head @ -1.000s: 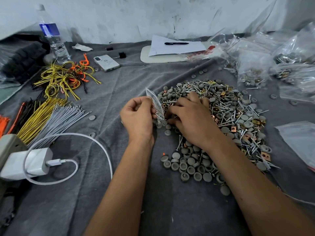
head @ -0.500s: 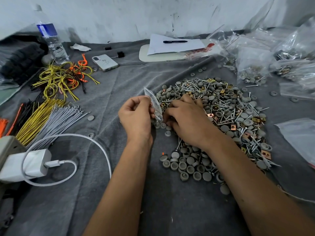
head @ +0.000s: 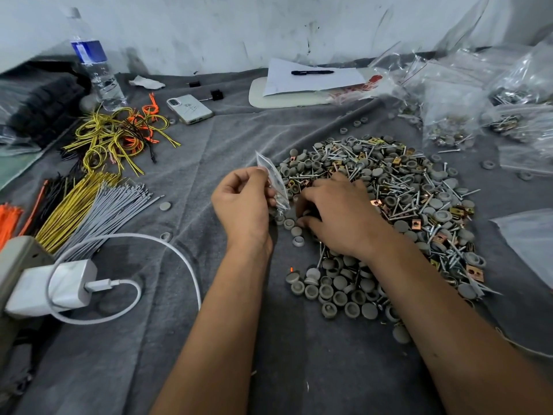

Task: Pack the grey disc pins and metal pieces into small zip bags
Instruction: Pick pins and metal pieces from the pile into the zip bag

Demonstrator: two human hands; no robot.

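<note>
Grey cloth over table: matt, slightly fuzzy, creased. Disc caps lower centre: dull grey plastic. Screws centre right: bright shiny metal; clips coppery, glossy. Zip bag centre: clear glossy plastic film. Charger lower left: smooth white plastic.

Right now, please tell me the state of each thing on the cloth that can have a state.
small zip bag: upright, pinched by left hand
right hand: fingers curled down into pile of discs and screws
water bottle: standing, capped
phone: lying back up
pen: lying on paper
charger: cable plugged in
</note>
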